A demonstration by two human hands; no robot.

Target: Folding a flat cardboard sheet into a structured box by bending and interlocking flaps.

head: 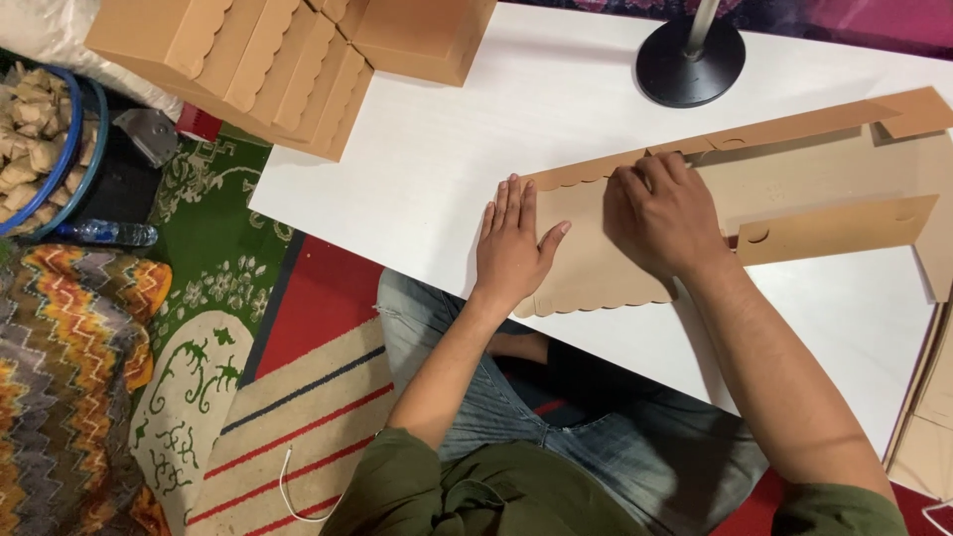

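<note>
A flat, unfolded brown cardboard box blank (794,189) with scalloped edges lies on the low white table (447,149). My left hand (511,248) rests flat on the blank's left scalloped end, fingers together and stretched out. My right hand (660,213) presses down on the blank just to the right of it, fingers curled at the upper fold line. Neither hand lifts the cardboard. A folded flap with a round notch (834,230) sticks out to the right of my right wrist.
A stack of finished brown boxes with scalloped lids (268,60) sits at the table's far left corner. A black round lamp base (690,60) stands at the back. More flat cardboard (928,417) leans at right. Patterned rugs, a water bottle (104,233) and a blue-rimmed basket (40,149) lie on the floor at left.
</note>
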